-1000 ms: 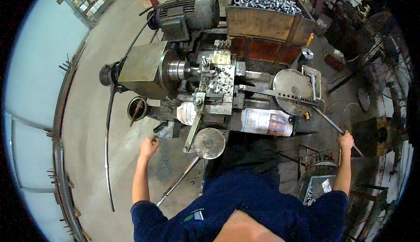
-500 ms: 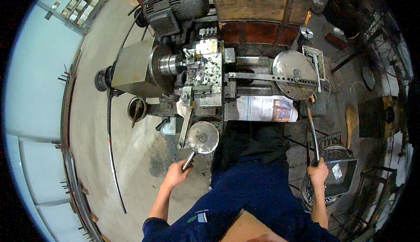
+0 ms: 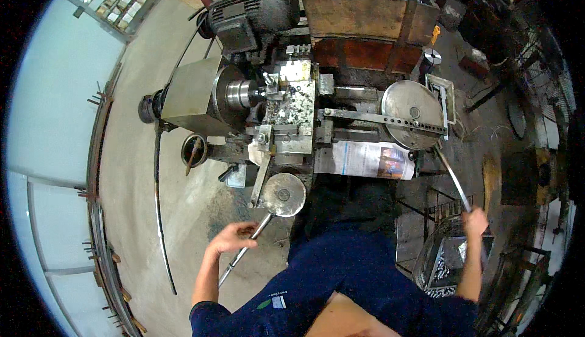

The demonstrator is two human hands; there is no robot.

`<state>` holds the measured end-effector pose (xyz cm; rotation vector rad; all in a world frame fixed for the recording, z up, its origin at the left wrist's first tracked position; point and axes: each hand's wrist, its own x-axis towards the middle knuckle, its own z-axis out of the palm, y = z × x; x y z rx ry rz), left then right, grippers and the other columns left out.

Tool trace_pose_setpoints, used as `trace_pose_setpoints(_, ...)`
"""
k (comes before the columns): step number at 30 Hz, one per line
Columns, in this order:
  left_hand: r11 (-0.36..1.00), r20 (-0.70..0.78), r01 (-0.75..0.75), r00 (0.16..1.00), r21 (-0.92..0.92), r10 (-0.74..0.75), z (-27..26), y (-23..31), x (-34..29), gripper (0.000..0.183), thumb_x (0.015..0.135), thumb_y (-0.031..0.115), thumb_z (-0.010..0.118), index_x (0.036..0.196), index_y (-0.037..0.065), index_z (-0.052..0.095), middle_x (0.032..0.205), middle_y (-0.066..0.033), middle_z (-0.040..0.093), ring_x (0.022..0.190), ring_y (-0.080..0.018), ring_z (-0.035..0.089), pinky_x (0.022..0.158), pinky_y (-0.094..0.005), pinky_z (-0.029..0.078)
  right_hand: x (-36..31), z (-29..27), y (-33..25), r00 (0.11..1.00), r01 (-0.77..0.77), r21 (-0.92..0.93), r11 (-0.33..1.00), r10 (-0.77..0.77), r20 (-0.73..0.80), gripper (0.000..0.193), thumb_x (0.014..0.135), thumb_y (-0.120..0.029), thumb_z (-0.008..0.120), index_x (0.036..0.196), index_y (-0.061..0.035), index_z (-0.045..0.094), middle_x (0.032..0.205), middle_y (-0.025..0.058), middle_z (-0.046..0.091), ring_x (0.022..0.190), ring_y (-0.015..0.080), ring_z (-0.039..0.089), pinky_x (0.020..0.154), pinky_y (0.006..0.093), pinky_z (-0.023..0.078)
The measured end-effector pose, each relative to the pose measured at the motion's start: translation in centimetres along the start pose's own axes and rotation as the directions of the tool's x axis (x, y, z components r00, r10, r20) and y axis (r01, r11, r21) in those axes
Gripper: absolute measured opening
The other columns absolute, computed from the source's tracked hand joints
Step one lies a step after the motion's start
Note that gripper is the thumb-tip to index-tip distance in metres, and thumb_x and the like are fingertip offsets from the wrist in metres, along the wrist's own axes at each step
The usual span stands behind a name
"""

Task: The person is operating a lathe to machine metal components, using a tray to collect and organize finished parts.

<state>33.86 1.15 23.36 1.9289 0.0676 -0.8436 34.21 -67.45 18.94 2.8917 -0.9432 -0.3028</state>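
Observation:
My left hand (image 3: 233,238) is at a steel lever (image 3: 239,255) that slants down from a small round metal disc (image 3: 284,195). Its fingers are apart, loose against the rod, not wrapped round it. A flat linkage bar (image 3: 262,176) joins the disc to the lathe's slide. My right hand (image 3: 475,222) is closed round the end of a long lever (image 3: 454,177), which runs up to a large round disc (image 3: 413,114). A drilled flat bar (image 3: 381,118) crosses that disc toward the carriage (image 3: 289,111). The lathe's spindle chuck (image 3: 242,94) points at the tool block (image 3: 272,85).
A motor (image 3: 253,14) stands behind the headstock cover (image 3: 194,93). A wooden box (image 3: 365,17) of metal parts is at the back. Newspaper (image 3: 365,159) lies along the bed's front. Beside my right arm is a tray (image 3: 442,258) with metal parts. A round pot (image 3: 194,150) is left.
My right hand has swung its lever outward to the right. My left hand has loosened its grip, and more of the left lever shows below it. The view has shifted slightly.

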Motion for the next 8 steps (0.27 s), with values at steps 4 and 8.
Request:
trace_pose_setpoints(4, 0.988, -0.437, -0.027, 0.899, -0.154, -0.044, -6.9, -7.7, 5.0, 0.04, 0.081, 0.019, 0.062, 0.111, -0.005, 0.053, 0.09, -0.0121, 0.065, 0.076, -0.0204, 0.062, 0.073, -0.0327, 0.049, 10.4, -3.2, -0.7, 0.975, -0.191, -0.189, 0.963, 0.164, -0.148, 0.043, 0.073, -0.026, 0.057, 0.113, -0.0128, 0.053, 0.11, 0.0099, 0.057, 0.106, 0.0308, 0.052, 0.084, 0.0508, 0.039)
trace_pose_setpoints(8, 0.756, -0.699, 0.419, 0.711, 0.503, 0.072, -13.2, -13.2, 10.8, 0.04, 0.08, 0.03, 0.062, 0.112, 0.006, 0.058, 0.098, -0.0132, 0.065, 0.086, -0.0301, 0.063, 0.078, -0.0407, 0.048, 13.1, -3.9, -5.3, 0.976, -0.125, -0.255, 0.959, 0.073, -0.204, 0.053, 0.075, -0.024, 0.057, 0.126, -0.0157, 0.044, 0.118, 0.0114, 0.052, 0.111, 0.0284, 0.048, 0.091, 0.0522, 0.033)
